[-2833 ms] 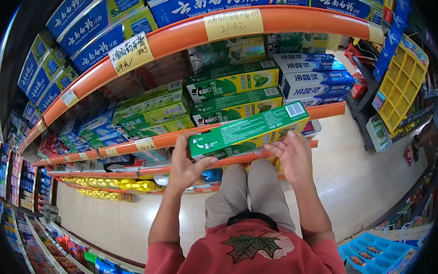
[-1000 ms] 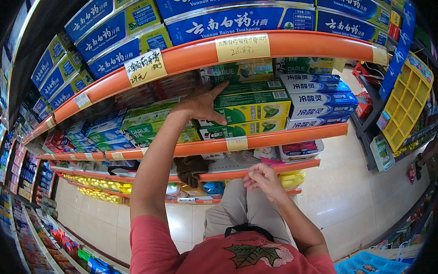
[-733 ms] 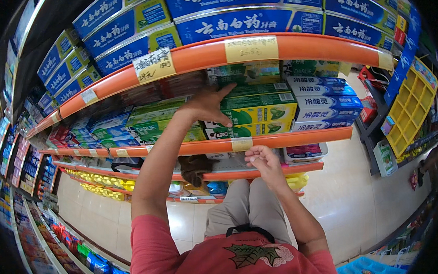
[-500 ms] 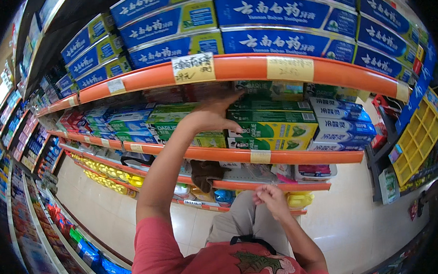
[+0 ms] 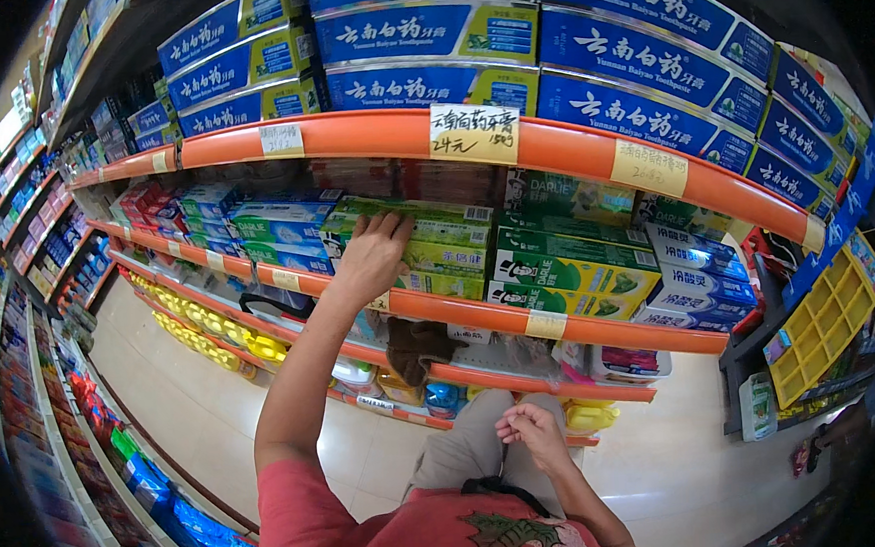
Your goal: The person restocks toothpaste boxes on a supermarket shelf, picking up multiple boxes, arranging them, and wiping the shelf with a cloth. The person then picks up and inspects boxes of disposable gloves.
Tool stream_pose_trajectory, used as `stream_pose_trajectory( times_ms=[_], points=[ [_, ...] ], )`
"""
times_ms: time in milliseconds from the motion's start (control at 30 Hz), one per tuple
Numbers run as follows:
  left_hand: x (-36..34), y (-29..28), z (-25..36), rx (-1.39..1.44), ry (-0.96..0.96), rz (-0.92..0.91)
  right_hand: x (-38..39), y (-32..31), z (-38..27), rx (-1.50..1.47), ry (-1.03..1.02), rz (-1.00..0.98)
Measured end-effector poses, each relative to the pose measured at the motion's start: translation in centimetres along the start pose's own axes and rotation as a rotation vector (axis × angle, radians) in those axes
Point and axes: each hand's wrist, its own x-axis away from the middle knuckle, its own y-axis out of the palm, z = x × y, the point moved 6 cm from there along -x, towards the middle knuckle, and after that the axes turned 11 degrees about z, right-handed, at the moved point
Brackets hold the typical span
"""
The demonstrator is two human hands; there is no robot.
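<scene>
Left hand [image 5: 372, 262] shifted onto glossy oblong green cartons [image 5: 445, 235], fingers extended, right hand [image 5: 533, 431] half-curled, both empty

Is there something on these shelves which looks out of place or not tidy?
Yes: a crumpled brown cloth item on the shelf below the light-green toothpaste boxes. It droops over the orange shelf edge, loose among packaged goods; I cannot tell exactly what it is. No spill or damage stands out.
</scene>
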Motion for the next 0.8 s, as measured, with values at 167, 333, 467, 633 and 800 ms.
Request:
stream_pose_trajectory(
  times_ms=[167, 333, 467, 633, 800],
  points=[
    [-0.3, -0.5, 0.2, 0.014, 0.028, 0.028, 0.5, 0.2, 0.2, 0.048, 0.030, 0.042],
    [-0.6, -1.0, -0.3, 0.095, 0.046, 0.093, 0.9, 0.8, 1.1, 0.064, 0.056, 0.031],
    [0.4, -2.1, 0.3, -0.010, 0.106, 0.216, 1.1, 1.5, 0.9, 0.095, 0.045, 0.007],
    [4.0, -6.4, 1.3, -0.046, 0.007, 0.360, 0.9, 1.9, 1.4, 0.072, 0.042, -0.025],
    [9.0, -8.5, 4.8, 0.476, -0.217, 0.215, 1.3, 1.7, 1.7, 0.044, 0.021, -0.044]
  ],
)
